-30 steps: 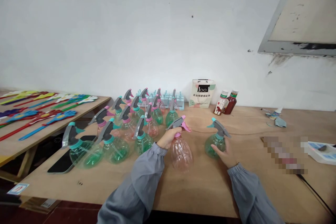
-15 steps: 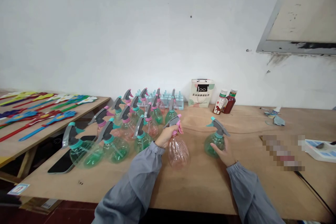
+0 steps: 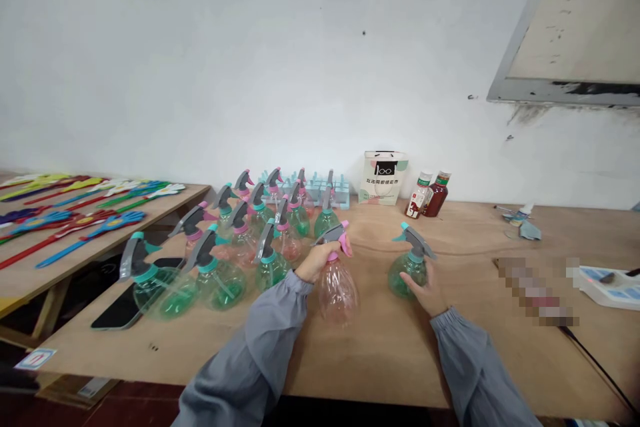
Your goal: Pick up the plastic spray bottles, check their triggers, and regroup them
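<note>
My left hand (image 3: 320, 260) is closed around the neck of a pink spray bottle (image 3: 339, 293), just under its grey and pink trigger head. The bottle leans slightly and its clear body shows below my fingers. To the right, my right hand (image 3: 427, 287) grips the side of a green spray bottle (image 3: 404, 277) with a grey and teal head; this one stands upright on the table, thumb across its front. Left of my hands several more green and pink spray bottles stand in rows, the nearest a green bottle (image 3: 273, 272).
A dark phone (image 3: 117, 310) lies under the leftmost bottles. Behind are a light blue rack (image 3: 341, 192), a paper bag (image 3: 383, 180) and two sauce bottles (image 3: 437, 195). At right sit a white tray (image 3: 607, 290) and a cable. Colourful flower-shaped bands (image 3: 90, 227) cover the left table.
The pink spray bottle in my left hand has tilted a little, its head shifting slightly right. My right hand and the green bottle have hardly moved.
</note>
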Demonstrator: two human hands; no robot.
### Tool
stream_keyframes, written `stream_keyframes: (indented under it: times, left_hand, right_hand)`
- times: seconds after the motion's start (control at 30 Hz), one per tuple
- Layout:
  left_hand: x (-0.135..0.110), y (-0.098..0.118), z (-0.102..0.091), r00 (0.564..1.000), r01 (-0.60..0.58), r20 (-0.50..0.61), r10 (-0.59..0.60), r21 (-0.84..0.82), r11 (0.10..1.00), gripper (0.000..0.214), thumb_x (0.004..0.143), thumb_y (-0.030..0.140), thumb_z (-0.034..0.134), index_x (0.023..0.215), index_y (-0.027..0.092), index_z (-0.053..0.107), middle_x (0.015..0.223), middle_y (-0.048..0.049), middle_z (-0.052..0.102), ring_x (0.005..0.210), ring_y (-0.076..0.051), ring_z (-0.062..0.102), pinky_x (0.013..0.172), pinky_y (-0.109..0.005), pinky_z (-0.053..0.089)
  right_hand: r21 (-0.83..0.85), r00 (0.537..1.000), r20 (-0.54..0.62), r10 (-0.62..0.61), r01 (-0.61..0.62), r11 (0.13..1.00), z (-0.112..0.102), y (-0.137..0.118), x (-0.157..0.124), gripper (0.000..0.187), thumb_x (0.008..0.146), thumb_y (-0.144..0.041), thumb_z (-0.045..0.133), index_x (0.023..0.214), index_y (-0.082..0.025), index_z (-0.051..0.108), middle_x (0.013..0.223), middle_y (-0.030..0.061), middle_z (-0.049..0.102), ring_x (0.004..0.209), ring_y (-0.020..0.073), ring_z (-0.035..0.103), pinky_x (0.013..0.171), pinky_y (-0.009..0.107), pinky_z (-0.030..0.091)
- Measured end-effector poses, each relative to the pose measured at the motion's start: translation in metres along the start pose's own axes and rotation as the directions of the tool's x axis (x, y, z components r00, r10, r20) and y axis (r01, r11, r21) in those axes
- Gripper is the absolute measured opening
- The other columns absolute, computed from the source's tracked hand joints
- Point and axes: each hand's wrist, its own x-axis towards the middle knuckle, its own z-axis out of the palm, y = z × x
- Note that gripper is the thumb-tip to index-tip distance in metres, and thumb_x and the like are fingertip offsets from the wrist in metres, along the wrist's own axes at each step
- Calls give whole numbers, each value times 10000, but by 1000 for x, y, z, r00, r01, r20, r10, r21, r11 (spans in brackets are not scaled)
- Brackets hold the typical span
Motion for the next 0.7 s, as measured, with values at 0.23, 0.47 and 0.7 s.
stream_keyframes:
  times: [0.23,0.47,0.7]
  left_hand:
    - [0,2,-1,996,-93,-13,94,46,995,128,557,308,557,560,182,579,535,11,542,456,-80,392,450,-219,332]
    - [-7,-7,-11,897,-344,-129,424,400,850,187,680,254,588,832,188,674,751,2,660,587,-105,503,579,-238,411]
    - [-4,-37,-24,744,-324,-245,622,682,656,335,786,323,681,1098,214,632,1047,-58,694,907,-206,661,845,-353,503]
  right_hand:
    - [18,1000,11,23,-24,1000,1,2,-1,697,713,-671,734,1212,-215,565,1179,143,663,1137,337,633,1032,568,485]
    - [12,999,33,16,-16,1000,-1,-3,1,695,713,-693,722,1192,-210,576,1191,150,669,1149,345,632,1041,573,479]
    - [1,997,74,4,-4,1000,-6,-9,4,688,710,-690,730,1186,-216,576,1167,147,675,1138,357,633,1038,592,475]
